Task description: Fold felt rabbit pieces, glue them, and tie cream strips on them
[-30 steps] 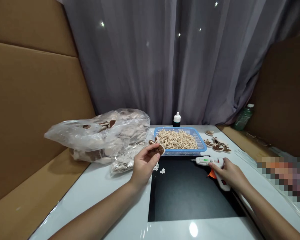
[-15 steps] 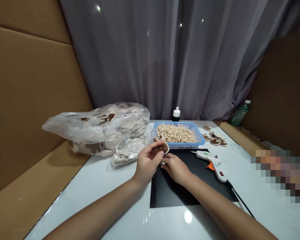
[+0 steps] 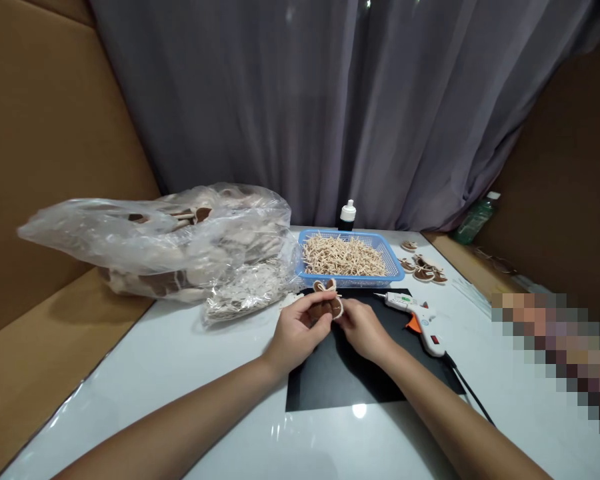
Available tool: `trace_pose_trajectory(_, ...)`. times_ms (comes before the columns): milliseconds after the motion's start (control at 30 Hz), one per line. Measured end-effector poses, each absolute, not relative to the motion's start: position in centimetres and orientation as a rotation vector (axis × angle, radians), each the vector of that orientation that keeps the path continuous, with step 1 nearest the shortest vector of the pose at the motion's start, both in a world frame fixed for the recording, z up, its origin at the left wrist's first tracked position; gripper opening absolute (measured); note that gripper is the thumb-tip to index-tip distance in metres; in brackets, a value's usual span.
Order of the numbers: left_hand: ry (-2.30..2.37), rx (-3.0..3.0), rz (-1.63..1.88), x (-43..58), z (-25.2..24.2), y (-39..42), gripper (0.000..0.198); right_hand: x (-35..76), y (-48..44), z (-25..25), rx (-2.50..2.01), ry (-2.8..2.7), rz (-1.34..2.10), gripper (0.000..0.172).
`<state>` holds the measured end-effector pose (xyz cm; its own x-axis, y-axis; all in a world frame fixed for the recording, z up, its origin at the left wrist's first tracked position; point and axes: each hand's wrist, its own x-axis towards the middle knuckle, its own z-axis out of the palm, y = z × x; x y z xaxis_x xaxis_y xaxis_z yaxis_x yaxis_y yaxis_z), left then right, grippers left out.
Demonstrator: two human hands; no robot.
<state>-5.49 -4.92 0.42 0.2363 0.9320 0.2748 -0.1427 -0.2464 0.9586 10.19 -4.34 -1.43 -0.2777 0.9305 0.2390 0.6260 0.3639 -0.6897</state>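
Observation:
A small brown piece with a cream edge and pale loops on top (image 3: 336, 307) is pinched between the thumb and fingers of my left hand (image 3: 300, 330). It is held up over the far left part of a black mat (image 3: 325, 380). My right hand (image 3: 366, 328) is closed at the right edge of this piece, its fingertips partly hidden behind it. What those fingertips grip does not show. A white glue gun (image 3: 411, 305) with an orange trigger lies on the mat to the right of my right hand.
Behind the mat stands a blue basket (image 3: 395, 270) of short pale knotted cords (image 3: 347, 257). Clear plastic bags (image 3: 220, 227) fill the left. Similar brown pieces (image 3: 423, 273) lie at the back right. A white-capped bottle (image 3: 347, 215) stands behind the basket. Cardboard walls (image 3: 55, 120) flank the table.
The view has shifted slightly, so the table things sit further left and higher. The brown piece has turned to show its loops, and my right hand has come up to its right edge.

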Motion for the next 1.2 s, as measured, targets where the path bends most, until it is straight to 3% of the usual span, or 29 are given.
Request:
trace_pose_trajectory(233, 0.817, 1.495, 1.149, -5.2, -0.4, -5.1, 0.032, 13.2, -5.6, -1.1, -1.228, -1.363, 1.148, 0.009)
trace_pose_trajectory(567, 0.918, 1.496, 1.092, -4.8, -0.7, -4.8, 0.034, 12.7, -7.3, 1.3, -0.911, -0.775, 1.551, 0.048)
trace_pose_trajectory(1200, 0.937, 1.505, 1.048, -4.4, -0.4, -5.4, 0.033, 11.7, -7.2, 0.8, -0.966, -1.037, 1.318, 0.046)
